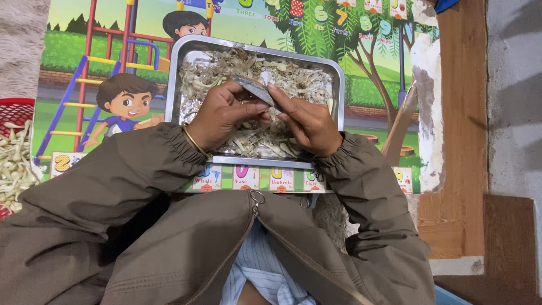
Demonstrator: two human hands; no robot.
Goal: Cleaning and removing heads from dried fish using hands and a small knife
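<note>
A shiny metal tray (183, 62) full of pale dried fish (226, 65) rests on a colourful picture board. Both hands hover over the tray's middle. My left hand (220, 116), with a thin bangle at the wrist, and my right hand (305, 121) together pinch a small grey dried fish (254, 90) between their fingertips. A white scrap shows at its upper end. Brown jacket sleeves cover both arms.
The cartoon picture board (101, 85) lies under the tray. At the left edge, a red basket (14, 107) holds more pale dried fish (14, 164). Wooden flooring (463, 141) and a grey wall lie to the right.
</note>
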